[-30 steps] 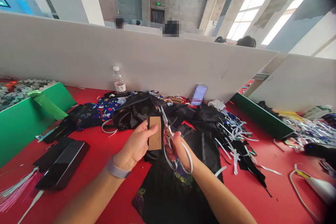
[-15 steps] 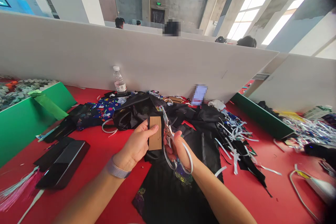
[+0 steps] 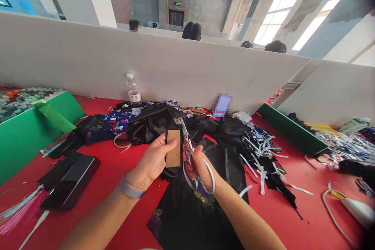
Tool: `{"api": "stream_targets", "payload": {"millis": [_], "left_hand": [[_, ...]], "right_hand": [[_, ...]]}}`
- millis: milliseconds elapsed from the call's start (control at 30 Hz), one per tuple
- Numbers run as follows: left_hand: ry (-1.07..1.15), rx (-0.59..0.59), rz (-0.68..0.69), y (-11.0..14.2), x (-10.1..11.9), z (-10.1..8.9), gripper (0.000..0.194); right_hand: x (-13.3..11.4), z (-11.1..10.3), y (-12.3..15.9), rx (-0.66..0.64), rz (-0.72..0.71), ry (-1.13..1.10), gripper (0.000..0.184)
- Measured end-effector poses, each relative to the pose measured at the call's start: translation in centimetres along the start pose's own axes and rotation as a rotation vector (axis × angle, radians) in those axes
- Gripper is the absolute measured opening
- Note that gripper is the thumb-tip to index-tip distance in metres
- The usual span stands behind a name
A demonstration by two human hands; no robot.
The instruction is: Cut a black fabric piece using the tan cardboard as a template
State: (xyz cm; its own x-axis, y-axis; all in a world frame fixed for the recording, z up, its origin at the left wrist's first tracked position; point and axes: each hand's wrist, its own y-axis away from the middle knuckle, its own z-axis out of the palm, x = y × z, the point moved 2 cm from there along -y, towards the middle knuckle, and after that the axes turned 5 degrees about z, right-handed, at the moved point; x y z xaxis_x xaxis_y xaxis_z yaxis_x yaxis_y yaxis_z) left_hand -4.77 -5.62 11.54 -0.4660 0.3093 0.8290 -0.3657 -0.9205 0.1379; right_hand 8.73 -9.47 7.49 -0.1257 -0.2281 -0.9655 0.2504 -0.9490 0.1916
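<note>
My left hand (image 3: 152, 161) pinches a brown cardboard tag (image 3: 174, 148), holding it upright over the black cloth (image 3: 190, 207). Close beside it, my right hand (image 3: 199, 166) grips white-handled scissors (image 3: 190, 156), with the blades pointing up along the tag's right edge. Whether the blades touch the tag I cannot tell. A grey band is on my left wrist.
A water bottle (image 3: 133, 90) stands by the white partition (image 3: 175, 70). Black and patterned fabric pieces (image 3: 117, 121) and white strips (image 3: 260, 148) lie across the red table (image 3: 123, 172). A black box (image 3: 70, 181) is at left, green dividers (image 3: 26, 133) on both sides. Other people's heads show behind the partition.
</note>
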Motion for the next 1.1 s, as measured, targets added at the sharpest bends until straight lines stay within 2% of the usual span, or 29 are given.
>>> {"api": "stream_targets", "payload": {"millis": [100,267,500,733,867,1100], "left_hand": [[-0.003,0.006,-0.002,-0.05,-0.06,0.01,0.04],[-0.02,0.019,0.015,-0.18,-0.26,-0.17,0.036],[-0.024,0.028,-0.006,-0.12,-0.2,-0.24,0.039],[-0.009,-0.044,0.003,-0.4,-0.34,-0.77,0.04],[-0.016,-0.019,-0.005,-0.49,-0.33,-0.81,0.04],[-0.05,-0.002,-0.029,-0.36,0.02,-0.66,0.035]], "right_hand": [[-0.28,0.03,0.13,0.025,0.005,0.017,0.076],[-0.33,0.02,0.05,0.005,0.022,-0.023,0.079],[-0.48,-0.29,0.17,0.046,-0.023,0.027,0.072],[-0.65,-0.48,-0.07,0.007,0.03,-0.056,0.078],[-0.49,-0.71,-0.2,-0.026,0.018,-0.051,0.077],[-0.57,-0.77,0.1,0.015,0.008,-0.017,0.074]]}}
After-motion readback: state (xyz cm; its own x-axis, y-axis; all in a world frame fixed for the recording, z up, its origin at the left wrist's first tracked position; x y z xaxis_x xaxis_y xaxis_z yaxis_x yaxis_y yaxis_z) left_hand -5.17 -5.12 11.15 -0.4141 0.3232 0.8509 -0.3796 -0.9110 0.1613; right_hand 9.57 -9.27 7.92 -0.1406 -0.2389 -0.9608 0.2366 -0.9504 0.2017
